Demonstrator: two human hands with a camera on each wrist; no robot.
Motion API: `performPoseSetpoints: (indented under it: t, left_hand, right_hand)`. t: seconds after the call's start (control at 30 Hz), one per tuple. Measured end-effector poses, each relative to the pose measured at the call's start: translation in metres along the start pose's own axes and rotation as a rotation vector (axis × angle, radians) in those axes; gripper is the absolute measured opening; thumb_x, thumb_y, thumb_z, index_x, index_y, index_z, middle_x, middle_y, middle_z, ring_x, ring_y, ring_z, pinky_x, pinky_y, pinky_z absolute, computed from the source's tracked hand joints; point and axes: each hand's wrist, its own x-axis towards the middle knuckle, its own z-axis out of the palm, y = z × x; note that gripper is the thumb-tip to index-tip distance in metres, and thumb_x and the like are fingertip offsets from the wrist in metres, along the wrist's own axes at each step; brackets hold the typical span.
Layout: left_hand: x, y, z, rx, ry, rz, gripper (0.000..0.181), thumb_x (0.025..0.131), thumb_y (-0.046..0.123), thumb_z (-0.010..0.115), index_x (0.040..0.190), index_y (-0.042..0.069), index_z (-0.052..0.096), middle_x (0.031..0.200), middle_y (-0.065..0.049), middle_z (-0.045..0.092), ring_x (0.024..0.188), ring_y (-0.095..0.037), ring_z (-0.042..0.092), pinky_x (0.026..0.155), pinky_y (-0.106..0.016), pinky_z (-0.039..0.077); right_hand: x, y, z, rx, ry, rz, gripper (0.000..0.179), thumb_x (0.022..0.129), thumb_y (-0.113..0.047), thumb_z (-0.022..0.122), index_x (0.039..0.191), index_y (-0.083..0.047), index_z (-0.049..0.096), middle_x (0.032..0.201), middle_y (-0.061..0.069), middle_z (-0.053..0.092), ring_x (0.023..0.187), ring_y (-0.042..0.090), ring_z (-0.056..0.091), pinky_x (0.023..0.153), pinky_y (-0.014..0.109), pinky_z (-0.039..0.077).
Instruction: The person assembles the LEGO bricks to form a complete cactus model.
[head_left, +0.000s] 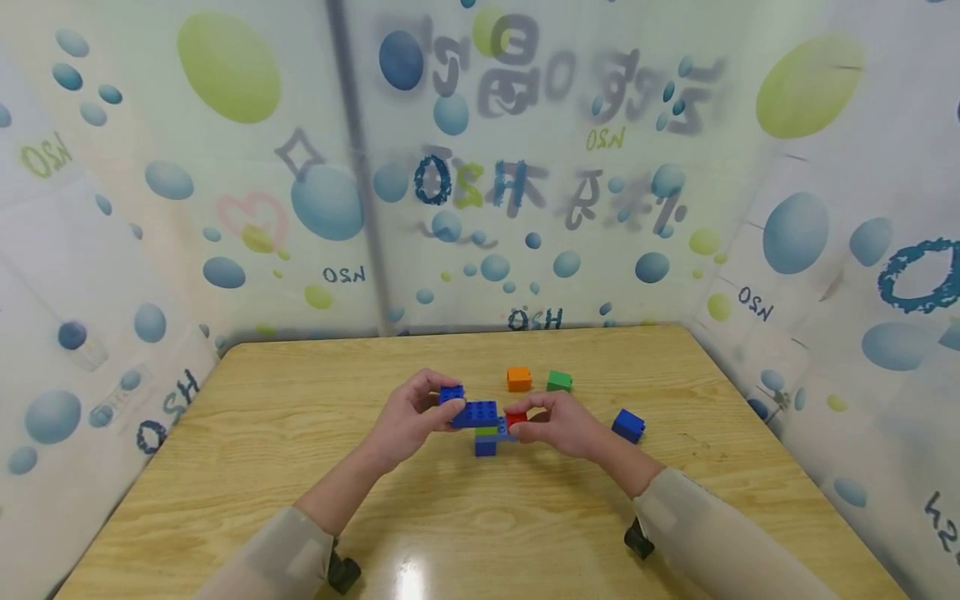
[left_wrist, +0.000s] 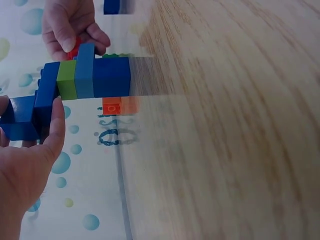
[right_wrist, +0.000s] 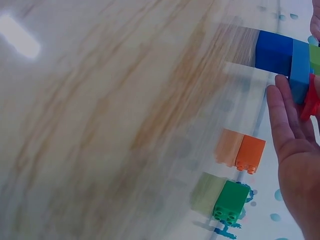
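Note:
Mid-table stands a stack of toy building bricks. A dark blue brick (left_wrist: 112, 77) is at its base, with a lighter blue brick (left_wrist: 85, 75), a lime green brick (left_wrist: 67, 80) and a long dark blue brick (head_left: 480, 413) above. My left hand (head_left: 408, 421) grips the stack's left end, thumb and fingers around the topmost blue brick (left_wrist: 21, 119) and the long one's side. On the right, my right hand (head_left: 564, 427) pinches a red brick (head_left: 516, 418) over the studded right end of the lighter blue brick. Fingers partly hide the red brick.
Behind the stack, an orange brick (head_left: 518, 380) and a green brick (head_left: 559, 382) lie on the wooden table (head_left: 300, 392). A loose blue brick (head_left: 628, 426) sits beyond my right wrist. Patterned curtains (head_left: 480, 250) enclose the table's back and sides.

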Motion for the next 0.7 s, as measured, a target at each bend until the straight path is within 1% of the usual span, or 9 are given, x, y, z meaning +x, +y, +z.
performPoseSetpoints:
  t: [0.17,0.37,0.5,0.6,0.7]
  left_hand:
    - [-0.0004,-0.0003,-0.0008,-0.003,0.0,-0.008,0.034,0.107,0.018,0.075,0.136,0.004,0.064,0.132,-0.022,0.066,0.107,-0.026,0.069,0.088,-0.037,0.069]
    - [-0.0009,0.0,-0.0011,0.004,0.002,-0.015,0.034,0.107,0.02,0.075,0.136,0.005,0.064,0.132,-0.019,0.066,0.108,-0.026,0.07,0.089,-0.039,0.069]
    - [-0.0017,0.0011,-0.0011,0.004,0.003,-0.013,0.033,0.107,0.019,0.075,0.135,0.006,0.064,0.13,-0.018,0.067,0.108,-0.026,0.07,0.09,-0.04,0.069]
    - [-0.0016,0.0015,-0.0011,0.003,0.001,-0.011,0.034,0.106,0.02,0.076,0.135,0.006,0.065,0.13,-0.017,0.067,0.108,-0.026,0.07,0.09,-0.041,0.069]
    - [-0.0006,0.0011,-0.0009,-0.002,-0.004,-0.01,0.034,0.106,0.019,0.076,0.135,0.005,0.065,0.129,-0.018,0.067,0.107,-0.025,0.07,0.09,-0.042,0.069]
  right_hand:
    - [0.0012,-0.0006,-0.0001,-0.008,-0.005,0.003,0.032,0.104,-0.018,0.078,0.134,-0.007,0.076,0.134,0.015,0.073,0.111,0.03,0.081,0.097,0.043,0.067]
    - [0.0017,-0.0008,0.0007,-0.03,-0.016,0.002,0.037,0.105,-0.019,0.078,0.138,-0.004,0.072,0.136,0.015,0.07,0.111,0.028,0.08,0.097,0.041,0.067]
    - [0.0007,-0.0007,0.0001,-0.113,-0.019,-0.032,0.036,0.105,-0.023,0.077,0.138,-0.008,0.073,0.135,0.013,0.07,0.11,0.025,0.079,0.097,0.041,0.067]
    - [-0.0008,-0.0008,-0.0028,-0.182,-0.014,-0.047,0.037,0.106,-0.027,0.076,0.14,-0.013,0.073,0.135,0.009,0.072,0.113,0.024,0.076,0.099,0.042,0.066]
    - [-0.004,-0.0005,-0.0084,-0.205,-0.007,-0.045,0.036,0.106,-0.03,0.076,0.14,-0.017,0.074,0.136,0.006,0.074,0.115,0.023,0.074,0.1,0.04,0.065]
